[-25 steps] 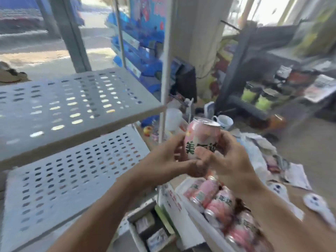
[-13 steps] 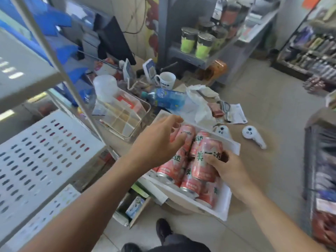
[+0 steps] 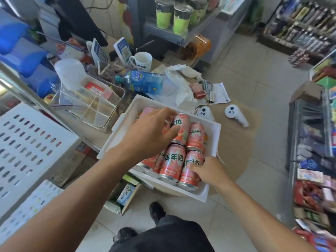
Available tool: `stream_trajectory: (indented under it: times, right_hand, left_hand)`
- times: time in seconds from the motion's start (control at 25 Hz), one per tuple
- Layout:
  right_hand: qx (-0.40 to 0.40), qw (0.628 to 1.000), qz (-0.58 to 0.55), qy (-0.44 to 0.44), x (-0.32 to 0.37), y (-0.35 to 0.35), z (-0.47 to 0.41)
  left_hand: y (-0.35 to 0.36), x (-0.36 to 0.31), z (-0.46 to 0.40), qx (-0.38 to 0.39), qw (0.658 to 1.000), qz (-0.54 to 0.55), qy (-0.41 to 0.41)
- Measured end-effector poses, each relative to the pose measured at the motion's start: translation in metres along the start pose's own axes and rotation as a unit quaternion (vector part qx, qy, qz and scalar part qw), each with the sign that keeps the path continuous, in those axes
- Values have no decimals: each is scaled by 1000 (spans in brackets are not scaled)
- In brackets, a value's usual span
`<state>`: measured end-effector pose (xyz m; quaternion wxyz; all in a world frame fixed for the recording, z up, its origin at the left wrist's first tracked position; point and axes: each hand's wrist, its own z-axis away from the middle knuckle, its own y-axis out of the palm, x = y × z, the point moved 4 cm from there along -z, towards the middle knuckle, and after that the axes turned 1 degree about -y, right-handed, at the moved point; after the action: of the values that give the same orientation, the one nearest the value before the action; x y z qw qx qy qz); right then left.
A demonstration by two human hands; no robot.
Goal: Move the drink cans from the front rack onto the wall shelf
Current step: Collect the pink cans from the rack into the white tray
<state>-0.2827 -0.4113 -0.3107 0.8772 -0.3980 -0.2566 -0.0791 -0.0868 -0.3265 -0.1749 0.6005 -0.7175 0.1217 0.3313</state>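
Both hands are down in the white tray [image 3: 125,117] of pink drink cans [image 3: 172,161], which sits at the near edge of the round brown counter [image 3: 234,142] and overhangs it toward the person. Cans lie on their sides, packed touching in rows. Right hand [image 3: 211,170] grips the can at the tray's near right corner [image 3: 190,171], fingers curled over its upper end. Left hand [image 3: 151,135] is spread over the cans on the tray's left half, fingers loosely bent, fingertips [image 3: 175,130] touching a can in the far row [image 3: 180,130]; can't tell if it has actually closed on one. Perforated white shelf [image 3: 27,142] is off to the left, well apart from the tray. On the counter past the tray's far edge: blue bottle [image 3: 143,83] lying down, white mug [image 3: 142,61], clear plastic organizer [image 3: 91,102] at the left edge, two white controllers [image 3: 234,113] on the right side
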Motion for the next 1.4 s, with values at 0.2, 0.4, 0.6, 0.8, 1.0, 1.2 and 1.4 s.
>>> stream_trajectory:
  times: [0.2,0.4,0.6,0.8,1.0,1.2,1.4]
  right_hand:
    - [57,998,5,5,-3,-5,-5]
    - [49,990,125,-31,11,-20,-4]
    - [-16,965,210,-157,79,-35,16]
    - [-116,875,235,-407,191,-39,55]
    - [-141,762,169,-610,297,-11,104]
    - [-135,640,137,-744,389,39,179]
    - [-86,559,108,-818,460,100,261]
  left_hand:
    - [9,1,-3,10,1000,-3,1]
    - [9,7,-3,11,1000,4,-11]
    - [-16,14,6,-22,999,-13,-38]
    - [-79,32,40,-130,986,-56,-90]
    - [-161,54,108,-276,937,-110,-186]
    - [-241,65,203,-411,854,-155,-278]
    - [-302,75,302,-490,790,-178,-323]
